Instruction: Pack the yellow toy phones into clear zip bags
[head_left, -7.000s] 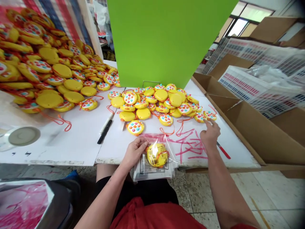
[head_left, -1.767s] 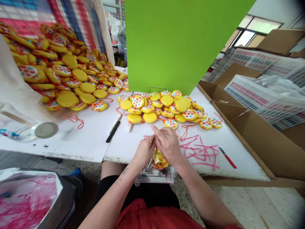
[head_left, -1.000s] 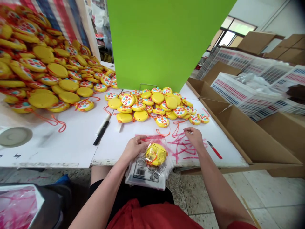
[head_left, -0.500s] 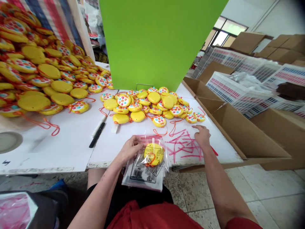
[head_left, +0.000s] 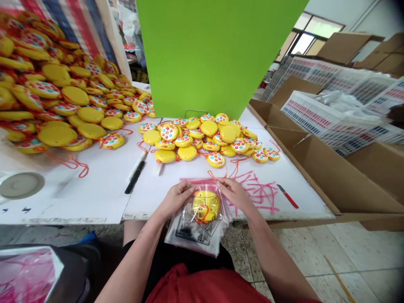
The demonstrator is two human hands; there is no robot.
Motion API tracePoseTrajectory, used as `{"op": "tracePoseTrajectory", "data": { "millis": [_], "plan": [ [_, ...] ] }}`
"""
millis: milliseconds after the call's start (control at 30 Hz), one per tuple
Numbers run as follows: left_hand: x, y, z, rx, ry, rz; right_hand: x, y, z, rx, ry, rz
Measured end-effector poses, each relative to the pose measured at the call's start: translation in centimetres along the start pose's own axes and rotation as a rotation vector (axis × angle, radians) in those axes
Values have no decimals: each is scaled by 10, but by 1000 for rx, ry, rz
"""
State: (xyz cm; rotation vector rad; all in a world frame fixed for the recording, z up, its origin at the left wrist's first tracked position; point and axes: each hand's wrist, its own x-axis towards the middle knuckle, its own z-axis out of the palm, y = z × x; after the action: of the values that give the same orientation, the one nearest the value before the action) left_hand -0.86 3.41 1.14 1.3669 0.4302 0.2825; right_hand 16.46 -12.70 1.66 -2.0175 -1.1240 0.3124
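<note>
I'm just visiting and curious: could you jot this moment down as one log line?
left hand: holds bag's left top edge | right hand: holds right top edge | clear bag: yellow toy inside, on bag stack | loose toys: on table

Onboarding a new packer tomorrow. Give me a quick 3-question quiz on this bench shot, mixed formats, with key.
1. True or false: both the left hand and the right hand are on the top edge of the clear bag.
2. Multiple choice: what lies inside that bag? A) a black marker B) a yellow round toy C) a red-handled knife
3. Fill in: the red-handled knife lies on the white table to the ____ of the right hand.

Key
1. True
2. B: the yellow round toy shows through the plastic; the black marker lies on the table.
3. right
</note>
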Motion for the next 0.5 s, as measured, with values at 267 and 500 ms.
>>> {"op": "tracePoseTrajectory", "data": {
  "millis": [267,500],
  "plan": [
    [-1,4,-5,-181,-2,-59,3,-8,-4,457,22,181],
    [-2,6,-8,-156,44,-95,-4,-2,-9,568,56,182]
  ]
}}
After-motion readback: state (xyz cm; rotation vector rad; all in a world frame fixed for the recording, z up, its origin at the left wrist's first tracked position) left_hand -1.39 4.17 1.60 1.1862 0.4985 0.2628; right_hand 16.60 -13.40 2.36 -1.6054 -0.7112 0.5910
